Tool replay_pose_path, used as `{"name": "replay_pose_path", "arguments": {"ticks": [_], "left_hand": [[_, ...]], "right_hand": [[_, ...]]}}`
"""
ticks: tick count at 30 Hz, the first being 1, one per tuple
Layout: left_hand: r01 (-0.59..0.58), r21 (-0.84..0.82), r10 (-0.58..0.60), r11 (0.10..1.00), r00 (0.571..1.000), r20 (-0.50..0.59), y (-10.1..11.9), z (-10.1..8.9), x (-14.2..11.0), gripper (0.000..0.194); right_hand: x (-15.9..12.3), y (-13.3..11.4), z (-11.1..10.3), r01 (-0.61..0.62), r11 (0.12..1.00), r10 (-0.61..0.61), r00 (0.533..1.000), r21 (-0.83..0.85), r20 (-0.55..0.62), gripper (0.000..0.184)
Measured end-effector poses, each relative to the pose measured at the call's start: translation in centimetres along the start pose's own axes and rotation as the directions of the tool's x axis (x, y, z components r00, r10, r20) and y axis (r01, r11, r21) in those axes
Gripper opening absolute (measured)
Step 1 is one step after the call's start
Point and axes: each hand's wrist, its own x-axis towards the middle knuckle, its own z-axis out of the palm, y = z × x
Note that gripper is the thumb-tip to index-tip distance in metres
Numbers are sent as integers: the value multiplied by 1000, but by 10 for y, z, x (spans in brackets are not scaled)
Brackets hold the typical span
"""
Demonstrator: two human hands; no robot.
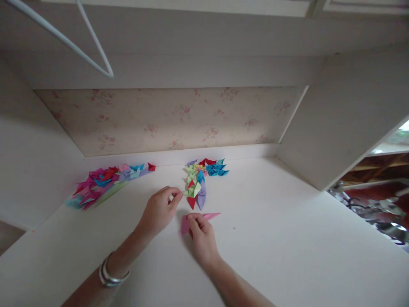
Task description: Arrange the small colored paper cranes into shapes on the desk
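Head view — right hand (203, 238) pinches pink paper (185, 225); left hand (160, 209), seemingly, a green piece (195, 190). Tugging could disturb neighbouring pieces (201, 197).

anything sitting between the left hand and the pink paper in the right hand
Nothing visible: only white tabletop shows between the left hand and the pink paper held in the right hand.

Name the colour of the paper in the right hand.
The paper is pink, clearest in the head view.
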Motion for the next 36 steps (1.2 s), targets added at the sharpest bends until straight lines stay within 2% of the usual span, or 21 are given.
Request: {"name": "replay_pose_path", "arguments": {"ticks": [3,6,7,11,16,22,26,29,33,36], "left_hand": [[-51,-59,57,997,994,95,20,19,52,23],[-202,26,193,979,961,198,39,52,105,22],[-205,76,185,976,959,213,45,64,121,21],[-99,186,36,978,948,317,72,112,175,23],[-58,228,-19,972,947,319,93,164,217,27],[-21,288,-73,957,948,311,87,209,241,31],[-12,317,-89,948,949,302,79,219,247,33],[-16,317,-84,948,950,301,77,214,248,31],[-50,282,-35,958,956,290,79,189,243,23],[-74,261,11,963,972,234,77,159,222,26]], "right_hand": [[-5,-2,2,71,983,-57,994,-170,88,28],[-5,-4,3,117,960,-89,989,-253,121,27],[-5,-4,3,120,955,-89,988,-271,125,28],[-4,-4,4,136,926,-86,984,-351,153,27],[-2,-3,6,180,885,-120,979,-429,164,28],[3,-1,7,250,863,-168,961,-438,218,26],[1,-2,8,190,820,-111,978,-540,175,17],[0,-3,8,188,803,-104,978,-565,178,14],[2,-3,6,201,829,-109,973,-522,202,20],[2,-4,4,195,856,-106,973,-478,206,24]]}}
